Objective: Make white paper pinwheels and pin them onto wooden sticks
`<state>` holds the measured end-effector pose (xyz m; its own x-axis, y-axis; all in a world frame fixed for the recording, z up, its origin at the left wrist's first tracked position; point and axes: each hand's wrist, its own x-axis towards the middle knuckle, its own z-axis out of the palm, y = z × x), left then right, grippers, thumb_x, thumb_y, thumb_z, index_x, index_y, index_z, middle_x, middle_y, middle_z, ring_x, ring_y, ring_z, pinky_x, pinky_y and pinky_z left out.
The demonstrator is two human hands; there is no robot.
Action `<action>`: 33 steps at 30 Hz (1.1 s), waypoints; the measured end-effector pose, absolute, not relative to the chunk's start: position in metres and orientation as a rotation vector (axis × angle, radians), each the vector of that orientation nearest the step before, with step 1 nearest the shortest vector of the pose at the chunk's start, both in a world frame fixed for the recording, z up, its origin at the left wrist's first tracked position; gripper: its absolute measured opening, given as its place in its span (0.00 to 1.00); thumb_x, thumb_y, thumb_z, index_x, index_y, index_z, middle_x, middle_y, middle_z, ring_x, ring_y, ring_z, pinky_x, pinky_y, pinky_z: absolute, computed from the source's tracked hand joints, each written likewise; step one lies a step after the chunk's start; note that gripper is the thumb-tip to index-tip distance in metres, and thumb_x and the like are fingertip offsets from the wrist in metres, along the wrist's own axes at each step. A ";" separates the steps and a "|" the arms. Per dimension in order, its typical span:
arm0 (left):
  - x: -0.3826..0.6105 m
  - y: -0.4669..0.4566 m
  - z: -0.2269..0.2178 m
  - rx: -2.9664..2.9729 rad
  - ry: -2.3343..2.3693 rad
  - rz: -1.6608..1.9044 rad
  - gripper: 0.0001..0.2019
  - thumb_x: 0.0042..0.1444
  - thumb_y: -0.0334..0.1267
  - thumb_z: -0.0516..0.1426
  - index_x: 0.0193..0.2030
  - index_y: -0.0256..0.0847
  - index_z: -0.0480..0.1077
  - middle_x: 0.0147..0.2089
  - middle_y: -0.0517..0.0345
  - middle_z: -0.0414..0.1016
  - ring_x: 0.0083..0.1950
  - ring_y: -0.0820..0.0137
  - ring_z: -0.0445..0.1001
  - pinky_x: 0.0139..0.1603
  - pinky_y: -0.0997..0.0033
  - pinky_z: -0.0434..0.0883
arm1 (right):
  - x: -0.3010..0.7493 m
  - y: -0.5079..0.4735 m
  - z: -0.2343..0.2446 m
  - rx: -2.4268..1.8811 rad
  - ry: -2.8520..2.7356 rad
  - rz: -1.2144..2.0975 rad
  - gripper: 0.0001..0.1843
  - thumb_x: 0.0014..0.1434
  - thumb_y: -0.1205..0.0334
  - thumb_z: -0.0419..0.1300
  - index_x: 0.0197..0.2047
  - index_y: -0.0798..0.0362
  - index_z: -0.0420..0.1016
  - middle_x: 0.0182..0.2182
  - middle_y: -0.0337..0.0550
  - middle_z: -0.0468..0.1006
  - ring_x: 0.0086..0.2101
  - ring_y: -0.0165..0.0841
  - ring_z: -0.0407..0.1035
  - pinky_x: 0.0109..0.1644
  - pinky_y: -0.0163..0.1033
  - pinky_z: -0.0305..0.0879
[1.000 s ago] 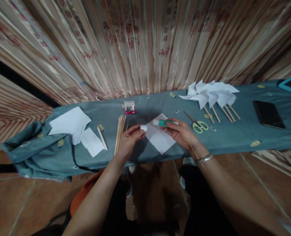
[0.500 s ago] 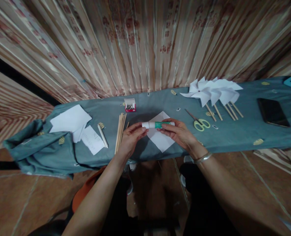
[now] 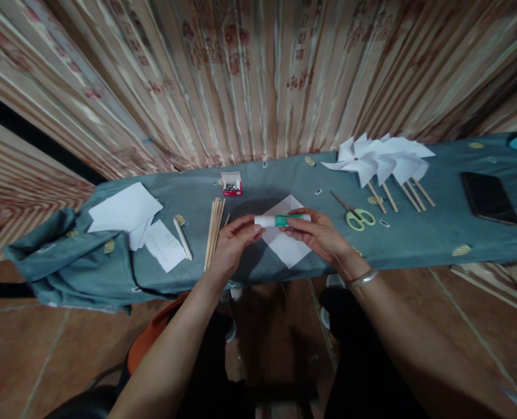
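Both hands hold a green-and-white glue stick [image 3: 282, 220] lying sideways above a white paper square [image 3: 286, 243] on the teal tablecloth [image 3: 258, 192]. My left hand [image 3: 233, 242] pinches its white cap end. My right hand [image 3: 317, 233], with a metal bangle at the wrist, grips the green body. The cap sits on the stick.
Wooden sticks [image 3: 214, 230] and a white pen [image 3: 182, 238] lie left of the hands, then loose white papers [image 3: 127, 215]. A small red box of pins [image 3: 231, 184] sits behind. Right: green-handled scissors [image 3: 356, 215], paper pinwheels on sticks [image 3: 382, 163], a dark phone [image 3: 488, 198]. A striped curtain hangs behind.
One second ago the cap was off, held in my left hand apart from the stick. The hands came together and the cap is now on the glue stick.
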<state>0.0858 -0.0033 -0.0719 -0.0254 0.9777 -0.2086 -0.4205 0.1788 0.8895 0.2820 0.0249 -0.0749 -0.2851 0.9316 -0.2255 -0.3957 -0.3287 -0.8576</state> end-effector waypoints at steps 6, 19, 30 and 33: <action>0.087 -0.005 -0.073 0.781 1.030 1.281 0.18 0.37 0.38 0.72 0.38 0.39 0.79 0.36 0.58 0.81 0.36 0.72 0.78 0.43 0.69 0.75 | 0.278 0.023 -0.073 -0.939 -0.855 1.781 0.21 0.40 0.59 0.77 0.35 0.54 0.75 0.29 0.40 0.84 0.29 0.29 0.79 0.36 0.30 0.76; 0.081 -0.004 -0.078 1.171 1.179 1.293 0.26 0.42 0.39 0.69 0.51 0.43 0.75 0.51 0.52 0.79 0.50 0.64 0.76 0.52 0.62 0.73 | 0.268 0.018 -0.076 -0.891 -0.832 1.854 0.15 0.46 0.58 0.74 0.35 0.52 0.76 0.31 0.41 0.84 0.32 0.31 0.79 0.43 0.34 0.77; 0.064 -0.005 -0.076 1.676 1.406 1.235 0.12 0.47 0.40 0.66 0.39 0.42 0.80 0.39 0.53 0.81 0.40 0.65 0.78 0.45 0.67 0.72 | 0.259 0.015 -0.076 -0.986 -0.972 1.820 0.18 0.47 0.54 0.73 0.39 0.52 0.77 0.34 0.41 0.84 0.33 0.29 0.79 0.37 0.31 0.75; 0.040 0.003 -0.075 1.463 1.542 1.392 0.14 0.45 0.44 0.66 0.38 0.39 0.80 0.37 0.54 0.81 0.36 0.67 0.76 0.39 0.71 0.71 | 0.267 0.017 -0.073 -1.064 -1.011 1.707 0.21 0.48 0.54 0.73 0.44 0.51 0.76 0.39 0.45 0.83 0.34 0.30 0.78 0.37 0.32 0.74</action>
<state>0.0399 0.0032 -0.0747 -0.2199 0.9474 0.2324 0.3282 -0.1524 0.9322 0.2675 0.0172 -0.0730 -0.2652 0.9351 -0.2348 -0.2440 -0.3007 -0.9220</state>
